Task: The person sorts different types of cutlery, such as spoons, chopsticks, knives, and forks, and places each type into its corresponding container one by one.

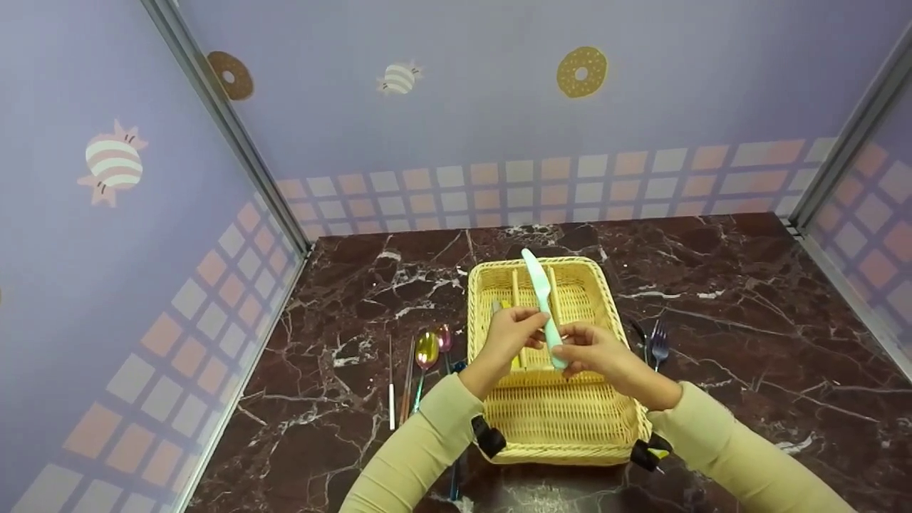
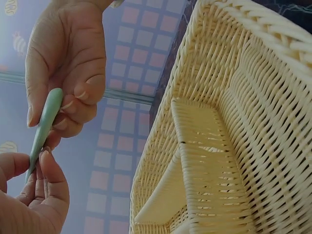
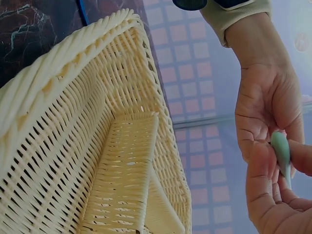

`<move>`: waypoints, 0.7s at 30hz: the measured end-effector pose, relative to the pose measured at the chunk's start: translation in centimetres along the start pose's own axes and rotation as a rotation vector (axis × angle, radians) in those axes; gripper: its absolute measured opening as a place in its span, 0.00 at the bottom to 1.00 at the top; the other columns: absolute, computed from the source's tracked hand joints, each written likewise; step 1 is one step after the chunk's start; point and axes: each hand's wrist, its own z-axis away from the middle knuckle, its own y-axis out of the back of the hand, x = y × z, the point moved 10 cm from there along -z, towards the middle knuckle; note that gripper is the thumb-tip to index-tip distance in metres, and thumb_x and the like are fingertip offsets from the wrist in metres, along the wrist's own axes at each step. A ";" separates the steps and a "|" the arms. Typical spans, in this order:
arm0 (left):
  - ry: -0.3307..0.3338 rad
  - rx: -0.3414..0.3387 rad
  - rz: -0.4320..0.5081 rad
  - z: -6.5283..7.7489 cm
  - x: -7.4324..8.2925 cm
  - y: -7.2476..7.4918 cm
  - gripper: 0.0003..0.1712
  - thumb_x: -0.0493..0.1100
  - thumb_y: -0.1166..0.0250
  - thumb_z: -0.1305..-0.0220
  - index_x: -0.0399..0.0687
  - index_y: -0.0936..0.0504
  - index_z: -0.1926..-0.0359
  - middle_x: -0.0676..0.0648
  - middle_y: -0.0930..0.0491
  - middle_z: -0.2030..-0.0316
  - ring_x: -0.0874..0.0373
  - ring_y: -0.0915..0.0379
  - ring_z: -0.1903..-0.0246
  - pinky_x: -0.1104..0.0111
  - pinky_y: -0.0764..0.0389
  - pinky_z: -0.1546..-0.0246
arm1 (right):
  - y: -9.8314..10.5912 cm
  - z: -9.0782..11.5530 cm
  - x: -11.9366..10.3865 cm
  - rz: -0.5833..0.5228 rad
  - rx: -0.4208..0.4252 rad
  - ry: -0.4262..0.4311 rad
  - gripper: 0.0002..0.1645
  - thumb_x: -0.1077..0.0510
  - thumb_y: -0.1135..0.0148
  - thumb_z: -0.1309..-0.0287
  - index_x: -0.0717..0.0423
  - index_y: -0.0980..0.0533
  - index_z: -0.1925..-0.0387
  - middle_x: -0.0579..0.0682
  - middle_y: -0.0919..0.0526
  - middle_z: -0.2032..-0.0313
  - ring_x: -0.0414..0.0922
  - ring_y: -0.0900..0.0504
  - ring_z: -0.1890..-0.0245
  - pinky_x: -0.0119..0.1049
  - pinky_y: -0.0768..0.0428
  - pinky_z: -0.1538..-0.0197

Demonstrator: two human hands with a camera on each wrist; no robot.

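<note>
Over a woven cream basket (image 1: pixel 563 454), both hands hold a mint-green table knife (image 1: pixel 538 281), its blade pointing up and away. My left hand (image 1: pixel 509 331) pinches it around the middle, between thumb and fingers. The right hand (image 1: pixel 598 353) pinches the handle near its lower end. In the left wrist view the rounded handle end (image 2: pixel 52 100) shows between the right hand's thumb and fingers. The right wrist view shows the knife (image 3: pixel 280 148) between both hands, above the basket's wicker divider (image 3: pixel 122 175). Something yellow lies in the basket's left compartment, partly hidden by the left hand.
Left of the basket lie a gold spoon (image 1: pixel 427 349), a pinkish spoon (image 1: pixel 444 338) and thin sticks with one white end (image 1: pixel 391 406). A dark fork (image 1: pixel 660 342) lies to the right. Patterned walls (image 1: pixel 456 107) enclose the marbled table (image 1: pixel 712 299) at the back and sides.
</note>
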 end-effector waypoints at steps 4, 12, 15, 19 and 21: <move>-0.014 0.087 -0.068 -1.0 0.1 1.7 0.12 0.35 0.40 0.43 0.28 0.21 0.61 0.44 0.19 0.74 0.64 0.27 0.83 0.74 0.22 0.80 | -0.1 0.5 0.9 0.096 -0.064 -0.078 0.32 0.59 0.43 0.42 0.74 0.41 0.43 0.51 0.23 0.67 0.42 0.21 0.70 0.38 0.20 0.59; 0.048 0.277 -0.493 -4.7 -0.6 6.5 0.08 0.36 0.40 0.47 0.41 0.21 0.80 0.51 0.27 0.86 0.62 0.32 0.87 0.75 0.30 0.87 | 0.7 1.6 1.9 0.213 -0.142 -0.118 0.31 0.56 0.42 0.43 0.71 0.37 0.44 0.60 0.21 0.65 0.49 0.20 0.67 0.48 0.22 0.55; 0.090 0.277 -0.729 -5.7 -0.9 7.1 0.18 0.36 0.41 0.46 0.48 0.35 0.89 0.54 0.40 0.90 0.63 0.43 0.90 0.74 0.40 0.89 | 1.0 1.8 2.0 0.210 -0.140 -0.121 0.30 0.56 0.41 0.44 0.69 0.36 0.44 0.61 0.21 0.65 0.50 0.21 0.66 0.49 0.22 0.55; 0.140 0.276 -0.970 -6.1 -1.7 7.2 0.16 0.33 0.42 0.44 0.47 0.35 0.84 0.51 0.39 0.86 0.60 0.45 0.85 0.69 0.43 0.85 | 0.9 1.8 2.2 0.213 -0.149 -0.118 0.29 0.56 0.41 0.44 0.68 0.35 0.45 0.60 0.21 0.65 0.49 0.21 0.67 0.47 0.21 0.57; 0.156 0.293 -1.037 -6.5 -2.5 7.2 0.11 0.31 0.44 0.42 0.42 0.28 0.80 0.48 0.30 0.82 0.58 0.37 0.83 0.68 0.36 0.83 | 0.9 1.8 2.2 0.215 -0.157 -0.118 0.28 0.56 0.42 0.43 0.68 0.35 0.45 0.59 0.20 0.66 0.49 0.21 0.67 0.47 0.21 0.57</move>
